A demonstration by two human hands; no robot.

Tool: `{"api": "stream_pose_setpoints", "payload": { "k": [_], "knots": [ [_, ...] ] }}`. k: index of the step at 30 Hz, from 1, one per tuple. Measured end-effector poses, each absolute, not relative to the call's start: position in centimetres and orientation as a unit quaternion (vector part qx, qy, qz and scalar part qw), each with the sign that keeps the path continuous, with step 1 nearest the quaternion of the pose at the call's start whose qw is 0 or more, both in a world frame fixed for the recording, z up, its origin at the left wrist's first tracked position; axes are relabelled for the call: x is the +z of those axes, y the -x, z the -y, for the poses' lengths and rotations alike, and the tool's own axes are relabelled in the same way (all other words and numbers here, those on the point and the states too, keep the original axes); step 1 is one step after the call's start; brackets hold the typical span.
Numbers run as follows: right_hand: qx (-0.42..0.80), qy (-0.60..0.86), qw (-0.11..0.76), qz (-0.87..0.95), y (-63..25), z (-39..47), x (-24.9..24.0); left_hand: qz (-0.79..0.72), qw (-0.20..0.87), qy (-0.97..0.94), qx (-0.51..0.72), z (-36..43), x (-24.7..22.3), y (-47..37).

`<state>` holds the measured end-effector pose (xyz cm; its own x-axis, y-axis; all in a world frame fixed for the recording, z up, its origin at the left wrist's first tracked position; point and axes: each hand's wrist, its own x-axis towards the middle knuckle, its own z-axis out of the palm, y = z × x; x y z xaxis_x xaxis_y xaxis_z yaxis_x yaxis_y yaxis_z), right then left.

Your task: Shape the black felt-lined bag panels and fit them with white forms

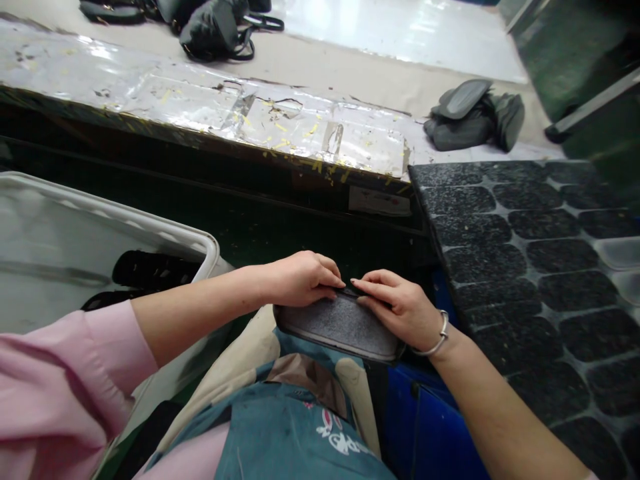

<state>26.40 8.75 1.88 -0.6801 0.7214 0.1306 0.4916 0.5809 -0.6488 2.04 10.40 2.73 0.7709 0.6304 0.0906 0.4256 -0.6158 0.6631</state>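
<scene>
Across my lap lies a grey, oblong, felt-like piece with dark edging (340, 327), its kind not clear. The thumb and fingers of my left hand (305, 277) pinch its far edge near the middle. My right hand (400, 303), a bracelet at the wrist, is closed on the same edge a little to the right. The fingertips of both hands are close together but apart. The underside of the piece is hidden. Below it is a teal apron (285, 427) with a white print.
A white bin (200, 240) with black pieces (155, 268) stands at left. Ahead runs a worn, taped table edge (280, 123), with black bags (213, 30) and grey pieces (470, 117) on the table. A dark patterned board (535, 253) is at right, and a blue container (430, 420) beside my lap.
</scene>
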Motion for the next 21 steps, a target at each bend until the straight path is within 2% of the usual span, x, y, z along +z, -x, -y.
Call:
{"api": "stream_pose_setpoints", "payload": {
  "k": [7, 15, 21],
  "knots": [
    [0.188, 0.377, 0.174, 0.89, -25.3, -8.1, 1.8, -0.322, 0.166, -0.928, 0.093, -9.7, 2.4, -3.1],
    [0.21, 0.413, 0.199, 0.863, -25.1, -7.5, 1.9, -0.383, 0.17, -0.897, 0.139, -8.9, 2.0, -3.3],
    [0.235, 0.321, 0.198, 0.896, -27.0, -6.9, 1.7, -0.303, 0.153, -0.933, 0.122, -8.3, 2.5, -2.0]
  ]
}}
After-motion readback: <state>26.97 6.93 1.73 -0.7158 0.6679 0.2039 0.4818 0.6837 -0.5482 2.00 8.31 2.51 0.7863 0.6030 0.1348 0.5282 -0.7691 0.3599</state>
